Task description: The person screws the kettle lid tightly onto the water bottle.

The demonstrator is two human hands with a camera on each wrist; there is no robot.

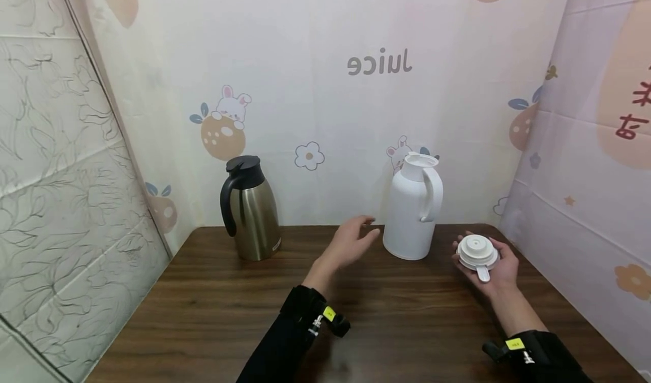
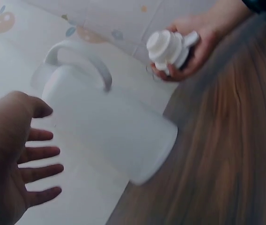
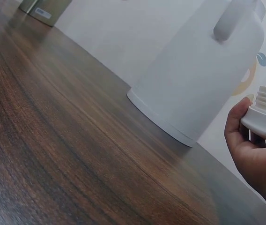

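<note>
A white thermos jug with a side handle stands upright on the table, its top without a lid. My left hand reaches out just left of the jug, fingers spread and holding nothing. In the left wrist view those fingers extend toward the jug's body, and its handle arches along the upper side. To the jug's right, my right hand holds the white lid, palm up. The lid's stepped, threaded plug faces upward and its tab points toward me. Curled fingers grip the lid's rim in the right wrist view.
A gold metal thermos jug with a black lid and handle stands at the back left of the brown wooden table. Printed cloth walls rise right behind the table and along its right side.
</note>
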